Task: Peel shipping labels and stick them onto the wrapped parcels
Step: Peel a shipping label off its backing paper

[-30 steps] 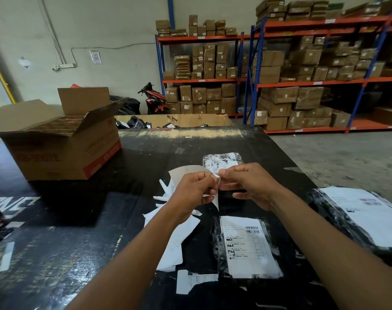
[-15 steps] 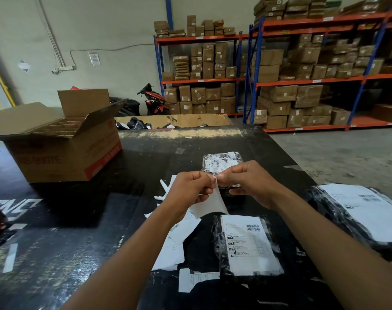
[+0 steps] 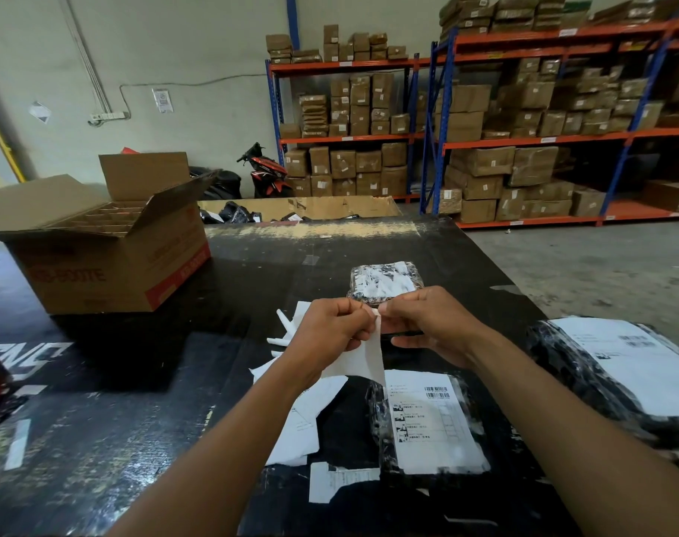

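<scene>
Over the middle of the black table (image 3: pixel 144 401) the two hands meet, thumbs nearly touching. I note the left hand (image 3: pixel 326 331) with fingers curled, thumb and forefinger pinching the top corner of a white label (image 3: pixel 363 358). I note the right hand (image 3: pixel 434 323) pinching that same corner from the other side, its other fingers loosely bent beneath. From the pinch the label hangs down, blank face toward me. I cannot tell whether sticker and backing have parted.

Just below the hands lies the near parcel (image 3: pixel 427 424), in black wrap, with a printed sheet stuck on top. Just beyond the fingertips sits the far parcel (image 3: pixel 384 281), small, its top patched with torn white. At the table's right edge is the third parcel (image 3: pixel 620 374), larger, with a printed sheet on it too.

White scraps (image 3: pixel 311 416) lie scattered under the left wrist; one more piece lies nearer me, beside the near parcel.

An open carton (image 3: pixel 109 257) with dividers stands far left on the table. Behind are shelves (image 3: pixel 523 129) of brown boxes and a red scooter (image 3: pixel 264 172) by the wall.
</scene>
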`<move>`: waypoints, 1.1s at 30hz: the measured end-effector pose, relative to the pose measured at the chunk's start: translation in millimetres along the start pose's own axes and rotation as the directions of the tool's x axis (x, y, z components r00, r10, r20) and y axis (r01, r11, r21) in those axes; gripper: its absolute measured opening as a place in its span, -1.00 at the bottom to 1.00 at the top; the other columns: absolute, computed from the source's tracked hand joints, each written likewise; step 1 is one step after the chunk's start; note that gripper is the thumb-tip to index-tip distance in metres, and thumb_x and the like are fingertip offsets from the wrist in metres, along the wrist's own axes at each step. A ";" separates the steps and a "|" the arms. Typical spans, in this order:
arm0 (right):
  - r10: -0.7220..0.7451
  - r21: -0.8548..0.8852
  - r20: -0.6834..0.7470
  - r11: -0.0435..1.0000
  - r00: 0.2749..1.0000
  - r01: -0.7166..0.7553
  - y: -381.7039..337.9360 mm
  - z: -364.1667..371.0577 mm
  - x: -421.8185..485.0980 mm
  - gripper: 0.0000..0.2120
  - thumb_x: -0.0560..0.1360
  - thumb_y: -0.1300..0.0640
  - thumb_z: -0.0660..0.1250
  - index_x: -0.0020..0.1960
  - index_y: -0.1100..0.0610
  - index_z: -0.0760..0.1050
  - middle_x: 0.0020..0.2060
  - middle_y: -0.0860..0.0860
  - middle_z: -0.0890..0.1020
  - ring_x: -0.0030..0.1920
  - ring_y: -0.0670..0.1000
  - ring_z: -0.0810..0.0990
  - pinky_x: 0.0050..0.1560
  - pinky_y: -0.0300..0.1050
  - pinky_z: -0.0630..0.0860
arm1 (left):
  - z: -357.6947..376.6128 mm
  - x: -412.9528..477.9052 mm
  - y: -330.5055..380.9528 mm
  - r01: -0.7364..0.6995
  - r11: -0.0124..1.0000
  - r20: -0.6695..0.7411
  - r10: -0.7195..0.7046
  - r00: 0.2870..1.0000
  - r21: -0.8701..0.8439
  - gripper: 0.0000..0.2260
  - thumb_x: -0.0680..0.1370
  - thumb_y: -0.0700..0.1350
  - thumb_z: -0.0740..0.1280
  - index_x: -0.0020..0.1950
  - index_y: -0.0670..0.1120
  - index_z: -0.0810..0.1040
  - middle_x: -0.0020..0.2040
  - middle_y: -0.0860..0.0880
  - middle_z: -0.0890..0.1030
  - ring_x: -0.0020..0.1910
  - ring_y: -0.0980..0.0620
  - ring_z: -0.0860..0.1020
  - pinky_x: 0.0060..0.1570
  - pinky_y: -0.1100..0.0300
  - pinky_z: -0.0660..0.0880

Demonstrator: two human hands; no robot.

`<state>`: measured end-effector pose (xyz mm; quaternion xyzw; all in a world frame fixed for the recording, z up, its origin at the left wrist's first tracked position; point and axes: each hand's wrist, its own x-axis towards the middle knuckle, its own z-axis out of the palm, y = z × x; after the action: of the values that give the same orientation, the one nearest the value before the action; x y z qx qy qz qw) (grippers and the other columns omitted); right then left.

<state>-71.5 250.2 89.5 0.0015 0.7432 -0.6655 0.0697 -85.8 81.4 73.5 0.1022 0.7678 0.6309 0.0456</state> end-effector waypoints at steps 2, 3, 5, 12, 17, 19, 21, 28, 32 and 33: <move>0.010 0.004 -0.054 1.000 0.998 -0.010 1.8 1.5 1.6 -0.86 0.53 0.17 0.37 -0.06 0.25 0.63 -0.25 0.05 0.72 -0.19 -0.05 0.70 0.07 0.01 0.58 | 0.4 0.5 -0.6 0.067 0.997 -0.016 -0.068 0.998 -0.047 -0.86 0.55 -0.24 0.31 -0.16 -0.24 0.62 -0.27 -0.10 0.60 -0.30 0.06 0.51 -0.24 0.23 0.50; 0.013 0.010 -0.103 1.000 0.995 -0.012 3.4 1.4 3.0 -0.84 0.53 0.16 0.35 -0.04 0.26 0.63 -0.26 0.04 0.72 -0.19 -0.05 0.70 0.07 0.01 0.60 | 0.2 0.9 -0.9 0.129 0.985 -0.034 -0.134 0.990 -0.112 -0.87 0.54 -0.25 0.29 -0.17 -0.21 0.59 -0.26 -0.11 0.59 -0.31 0.05 0.51 -0.28 0.24 0.50; 0.025 0.048 -0.194 0.999 0.981 -0.016 6.6 -0.2 6.1 -0.81 0.55 0.16 0.33 0.01 0.29 0.62 -0.20 0.07 0.73 -0.17 -0.02 0.70 0.04 0.00 0.61 | -0.1 1.4 -0.5 0.257 0.926 -0.062 -0.284 0.957 -0.277 -0.90 0.52 -0.26 0.26 -0.16 -0.20 0.55 -0.26 -0.11 0.60 -0.38 0.06 0.51 -0.38 0.30 0.48; 0.022 0.176 -0.235 0.984 0.972 0.020 13.5 6.3 13.2 -0.87 0.55 0.19 0.29 -0.09 0.23 0.57 -0.16 0.13 0.73 -0.12 0.08 0.73 0.00 0.02 0.63 | 6.5 6.6 4.2 0.243 0.763 -0.143 -0.400 0.905 -0.599 -0.97 0.49 -0.35 0.28 -0.13 -0.29 0.51 -0.11 -0.24 0.58 -0.26 -0.04 0.66 -0.24 0.27 0.62; 0.012 0.226 -0.222 0.973 0.975 0.040 10.9 8.2 16.5 -0.86 0.56 0.19 0.29 -0.09 0.25 0.56 -0.16 0.17 0.72 -0.15 0.11 0.72 -0.09 -0.02 0.65 | 13.3 7.9 10.3 0.225 0.760 -0.187 -0.413 0.891 -0.609 -0.93 0.51 -0.29 0.30 -0.04 -0.28 0.51 0.00 -0.24 0.56 -0.17 -0.08 0.64 -0.24 0.23 0.60; 0.009 0.237 -0.215 0.971 0.976 0.043 9.6 6.7 16.7 -0.87 0.56 0.21 0.30 -0.10 0.24 0.56 -0.17 0.19 0.70 -0.19 0.10 0.71 -0.13 -0.04 0.65 | 16.1 6.6 13.4 0.224 0.746 -0.166 -0.409 0.898 -0.627 -0.83 0.52 -0.19 0.35 0.05 -0.26 0.51 0.04 -0.24 0.56 -0.13 -0.09 0.63 -0.23 0.20 0.60; 0.010 0.271 -0.203 0.961 0.979 0.046 8.8 2.4 15.1 -0.93 0.57 0.26 0.29 -0.01 0.22 0.54 -0.20 0.17 0.68 -0.22 0.09 0.70 -0.14 -0.04 0.65 | 20.7 6.8 15.1 0.213 0.742 -0.165 -0.400 0.902 -0.635 -0.70 0.50 -0.11 0.42 0.15 -0.23 0.51 0.10 -0.23 0.56 -0.07 -0.10 0.64 -0.23 0.19 0.62; -0.001 0.285 -0.180 0.957 0.984 0.053 7.1 -10.4 13.5 -0.76 0.56 0.34 0.18 -0.04 0.23 0.62 -0.18 0.18 0.69 -0.21 0.08 0.67 -0.06 -0.01 0.64 | 35.8 7.0 15.2 0.181 0.753 -0.215 -0.396 0.893 -0.633 -0.92 0.51 -0.33 0.41 -0.02 -0.32 0.62 -0.13 -0.16 0.64 -0.26 0.05 0.61 -0.16 0.27 0.64; 0.012 0.335 -0.133 0.942 0.991 0.033 9.8 -12.9 17.2 -0.90 0.48 0.26 0.37 -0.04 0.25 0.63 -0.27 0.10 0.70 -0.22 0.07 0.68 -0.08 -0.02 0.64 | 39.4 7.8 13.9 0.162 0.756 -0.245 -0.395 0.885 -0.635 -0.88 0.53 -0.29 0.41 0.02 -0.32 0.62 -0.14 -0.15 0.63 -0.25 0.07 0.61 -0.15 0.28 0.63; 0.011 0.314 -0.130 0.949 0.991 0.030 11.0 -11.0 18.5 -0.90 0.48 0.25 0.41 -0.02 0.23 0.62 -0.23 0.11 0.70 -0.20 0.07 0.68 -0.08 -0.02 0.65 | 38.7 8.3 13.1 0.156 0.760 -0.258 -0.395 0.882 -0.631 -0.87 0.53 -0.28 0.41 0.04 -0.32 0.62 -0.12 -0.15 0.63 -0.25 0.07 0.60 -0.15 0.28 0.63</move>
<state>-90.0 260.7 77.8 0.0524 0.6304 -0.7743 0.0169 -84.8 122.7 79.0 -0.1563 0.5323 0.8317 0.0214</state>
